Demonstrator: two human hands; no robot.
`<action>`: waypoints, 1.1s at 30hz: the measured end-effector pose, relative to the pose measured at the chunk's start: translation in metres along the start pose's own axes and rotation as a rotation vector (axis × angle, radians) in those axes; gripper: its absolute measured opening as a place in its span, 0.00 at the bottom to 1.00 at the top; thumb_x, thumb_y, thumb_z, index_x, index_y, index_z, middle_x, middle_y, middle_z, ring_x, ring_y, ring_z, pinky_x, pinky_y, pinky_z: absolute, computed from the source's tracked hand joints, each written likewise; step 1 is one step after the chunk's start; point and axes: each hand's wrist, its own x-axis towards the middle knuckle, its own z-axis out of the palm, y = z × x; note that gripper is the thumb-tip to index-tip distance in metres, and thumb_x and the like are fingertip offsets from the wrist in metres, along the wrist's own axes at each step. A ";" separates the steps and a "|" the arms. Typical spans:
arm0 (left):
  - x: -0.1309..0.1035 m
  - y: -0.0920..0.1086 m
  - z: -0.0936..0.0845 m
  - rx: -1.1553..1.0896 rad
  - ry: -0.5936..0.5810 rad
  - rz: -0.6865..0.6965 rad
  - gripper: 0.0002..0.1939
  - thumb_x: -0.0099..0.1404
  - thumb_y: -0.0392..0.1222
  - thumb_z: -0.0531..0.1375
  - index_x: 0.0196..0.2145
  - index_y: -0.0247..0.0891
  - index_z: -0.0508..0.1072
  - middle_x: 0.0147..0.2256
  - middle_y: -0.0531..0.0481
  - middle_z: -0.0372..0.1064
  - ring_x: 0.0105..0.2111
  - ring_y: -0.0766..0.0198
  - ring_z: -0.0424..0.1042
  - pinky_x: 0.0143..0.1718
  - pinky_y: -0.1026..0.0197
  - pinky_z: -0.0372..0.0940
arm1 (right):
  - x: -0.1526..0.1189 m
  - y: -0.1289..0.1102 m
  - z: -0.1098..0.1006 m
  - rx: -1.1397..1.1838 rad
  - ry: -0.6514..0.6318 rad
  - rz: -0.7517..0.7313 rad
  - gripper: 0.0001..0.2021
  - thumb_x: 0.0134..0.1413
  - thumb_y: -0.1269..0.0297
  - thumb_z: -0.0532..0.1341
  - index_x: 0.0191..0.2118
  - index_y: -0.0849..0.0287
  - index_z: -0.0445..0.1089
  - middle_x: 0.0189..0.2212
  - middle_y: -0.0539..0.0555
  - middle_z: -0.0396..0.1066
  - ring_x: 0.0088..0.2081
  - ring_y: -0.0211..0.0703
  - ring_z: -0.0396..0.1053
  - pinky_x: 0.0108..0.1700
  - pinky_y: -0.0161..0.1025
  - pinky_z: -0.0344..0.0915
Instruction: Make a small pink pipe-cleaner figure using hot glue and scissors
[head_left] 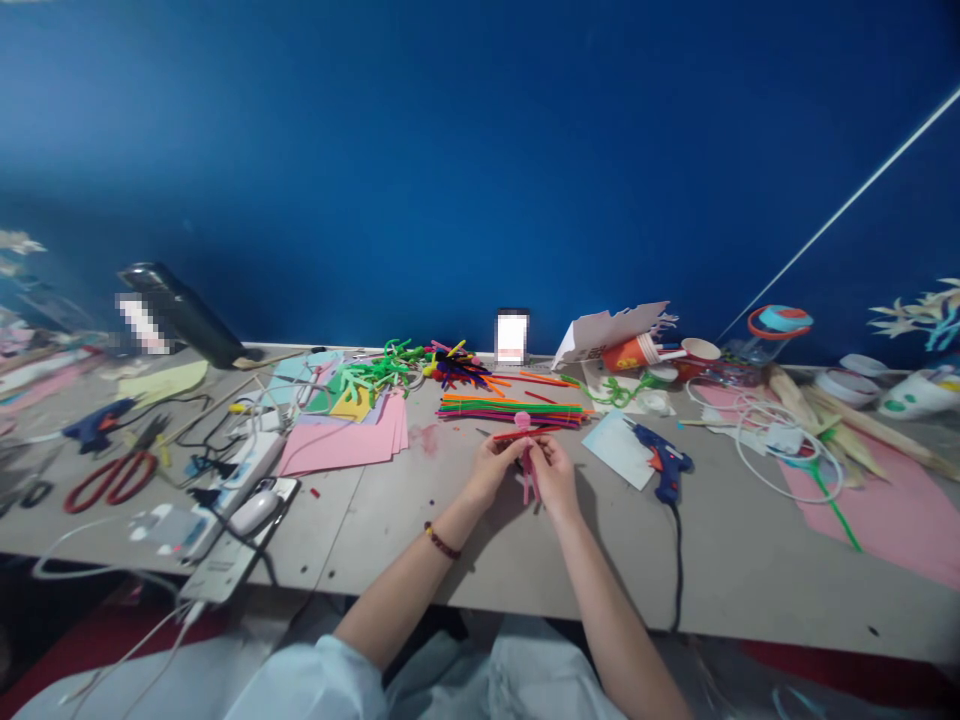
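Observation:
Both hands meet at the middle of the table, just in front of a bundle of coloured pipe cleaners. My left hand and my right hand are closed on a small pink pipe-cleaner figure. Two pink strands hang down between the hands, and a round pink top sticks up above the fingers. A red pipe cleaner runs sideways across the fingertips. Fingers partly hide where the pieces join.
To the right lie a light-blue sheet and a blue glue gun. At left are pink paper, red-handled scissors, a power strip and another glue gun. A lit phone stands against the wall.

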 end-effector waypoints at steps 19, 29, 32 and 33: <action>0.003 -0.008 -0.003 -0.105 0.066 -0.049 0.11 0.46 0.41 0.68 0.27 0.33 0.76 0.19 0.54 0.65 0.19 0.72 0.60 0.23 0.66 0.56 | -0.001 0.010 0.000 -0.060 -0.059 -0.046 0.13 0.48 0.53 0.62 0.32 0.58 0.67 0.26 0.51 0.72 0.27 0.40 0.70 0.32 0.37 0.67; 0.005 -0.010 -0.004 -0.167 0.002 -0.123 0.12 0.45 0.42 0.70 0.26 0.32 0.75 0.20 0.52 0.67 0.19 0.73 0.60 0.23 0.67 0.55 | -0.001 0.010 -0.003 -0.094 -0.038 -0.050 0.15 0.47 0.50 0.62 0.33 0.58 0.66 0.26 0.51 0.72 0.27 0.41 0.70 0.32 0.37 0.67; 0.004 -0.007 -0.004 -0.108 0.019 -0.094 0.12 0.45 0.42 0.70 0.25 0.32 0.75 0.18 0.53 0.66 0.18 0.72 0.60 0.22 0.66 0.54 | -0.002 0.008 -0.002 -0.094 -0.037 -0.050 0.14 0.48 0.51 0.62 0.31 0.58 0.66 0.24 0.50 0.72 0.26 0.40 0.69 0.30 0.36 0.66; 0.004 -0.006 -0.004 -0.082 0.020 -0.081 0.12 0.45 0.42 0.70 0.24 0.33 0.75 0.18 0.53 0.66 0.18 0.71 0.60 0.22 0.66 0.54 | -0.002 0.007 -0.002 -0.096 -0.034 -0.049 0.14 0.48 0.52 0.62 0.31 0.58 0.66 0.24 0.50 0.72 0.26 0.40 0.69 0.30 0.36 0.66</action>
